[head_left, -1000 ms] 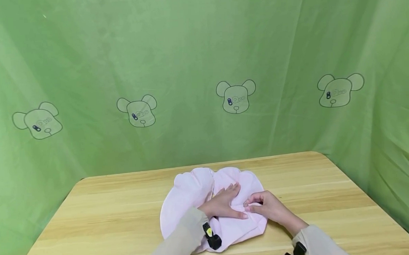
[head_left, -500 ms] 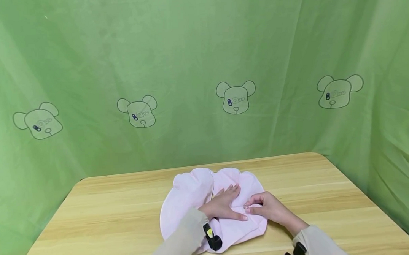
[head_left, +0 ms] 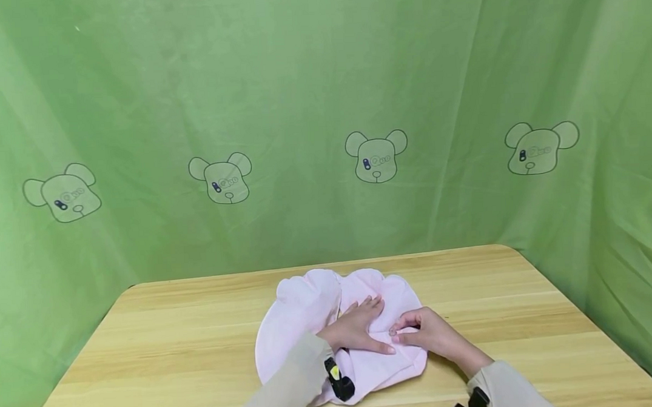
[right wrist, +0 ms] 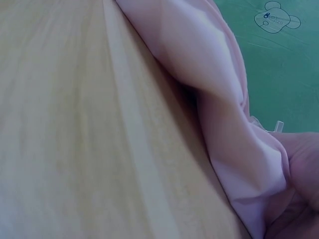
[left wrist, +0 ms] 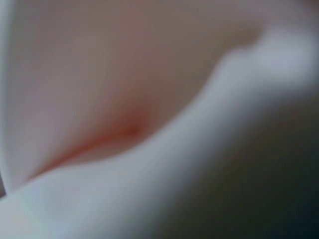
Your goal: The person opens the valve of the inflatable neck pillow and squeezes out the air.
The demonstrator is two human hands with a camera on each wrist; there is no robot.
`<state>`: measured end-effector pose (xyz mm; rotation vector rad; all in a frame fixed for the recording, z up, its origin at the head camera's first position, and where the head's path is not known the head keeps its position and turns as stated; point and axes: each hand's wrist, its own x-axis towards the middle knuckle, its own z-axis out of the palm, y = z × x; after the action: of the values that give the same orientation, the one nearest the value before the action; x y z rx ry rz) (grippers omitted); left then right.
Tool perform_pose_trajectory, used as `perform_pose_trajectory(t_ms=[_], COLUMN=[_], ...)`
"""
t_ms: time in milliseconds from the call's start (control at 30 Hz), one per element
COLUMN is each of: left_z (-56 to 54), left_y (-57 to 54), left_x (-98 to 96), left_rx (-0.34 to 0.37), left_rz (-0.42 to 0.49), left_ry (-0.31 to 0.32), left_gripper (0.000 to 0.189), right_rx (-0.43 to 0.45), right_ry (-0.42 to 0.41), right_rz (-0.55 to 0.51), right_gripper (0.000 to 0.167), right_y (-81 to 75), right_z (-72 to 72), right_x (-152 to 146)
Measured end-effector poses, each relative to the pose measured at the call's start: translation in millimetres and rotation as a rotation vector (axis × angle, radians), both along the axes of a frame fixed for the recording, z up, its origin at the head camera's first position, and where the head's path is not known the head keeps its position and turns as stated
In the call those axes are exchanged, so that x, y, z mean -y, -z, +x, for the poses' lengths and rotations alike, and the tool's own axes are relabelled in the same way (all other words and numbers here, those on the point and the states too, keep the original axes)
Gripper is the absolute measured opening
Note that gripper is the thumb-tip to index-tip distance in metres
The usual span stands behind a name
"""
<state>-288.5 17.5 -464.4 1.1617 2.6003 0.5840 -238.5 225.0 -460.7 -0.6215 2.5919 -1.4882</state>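
Note:
A pink fabric piece (head_left: 285, 333) with a scalloped far edge lies on the wooden table; its exact kind is unclear. My left hand (head_left: 359, 329) rests flat on its middle, fingers spread and thumb out to the right. On the right part of the fabric, my right hand (head_left: 430, 331) pinches a small clear piece (head_left: 392, 332) between thumb and index finger. In the right wrist view that clear piece (right wrist: 279, 126) sticks up beside the folded pink fabric (right wrist: 234, 134), and part of the hand (right wrist: 305, 164) shows at the right edge. The left wrist view is too blurred to read.
The wooden table (head_left: 163, 344) extends on both sides of the fabric. Behind it hangs a green curtain (head_left: 298, 77) printed with several bear-head outlines. A black wrist camera (head_left: 340, 382) is strapped at the left cuff, another (head_left: 471, 402) at the right.
Both hands stay in nearly the same place. The right fingertips have shifted very slightly, and the small clear piece between them shows a little differently.

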Motion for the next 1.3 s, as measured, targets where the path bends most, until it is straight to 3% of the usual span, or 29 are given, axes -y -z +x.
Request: perform_pose_trajectory(t_ms=[167,367,533,667,800,967,1067,1167,1300], left_z=[-0.8,0.3,5.0,6.9,8.8,10.4,12.1,13.7,16.6], left_y=[1.1,0.9,-7.0,-11.1,-15.0,-25.4,-32.4,-39.3,-47.2], left_x=[-0.4,1.7,5.6,11.4,22.3,41.7,56.6,73.9,98.0], left_rx=[0.014,0.123,0.214,0.267,0.256,0.160,0.115,0.118,0.172], left_rz=[0.022,0.118,0.179,0.255,0.290,0.248,0.232,0.275,0.381], left_ry=[-0.002,-0.067,-0.150,-0.155,-0.119,-0.071,-0.082,-0.098,-0.094], left_gripper=[0.099,0.097,0.094,0.094,0.094,0.095,0.096,0.095,0.087], right_rx=[0.007,0.016,0.027,0.038,0.043,0.036,0.026,0.023,0.036], right_ry=[0.013,0.006,-0.019,-0.031,-0.051,-0.059,-0.046,-0.023,0.019], right_rz=[0.009,0.001,-0.052,-0.071,-0.086,-0.104,-0.090,-0.078,-0.061], right_gripper=[0.015,0.015,0.016,0.018,0.019,0.018,0.019,0.019,0.021], right_y=[0.8,1.4,-0.5,-3.2,-4.7,-6.5,-9.4,-12.7,-16.4], right_z=[-0.7,-3.1,-2.8,-3.0,-3.8,-4.1,-4.4,-6.0,-9.0], right_x=[-0.5,-0.5,-1.3,-2.7,-3.8,-5.9,-7.1,-9.3,-14.5])
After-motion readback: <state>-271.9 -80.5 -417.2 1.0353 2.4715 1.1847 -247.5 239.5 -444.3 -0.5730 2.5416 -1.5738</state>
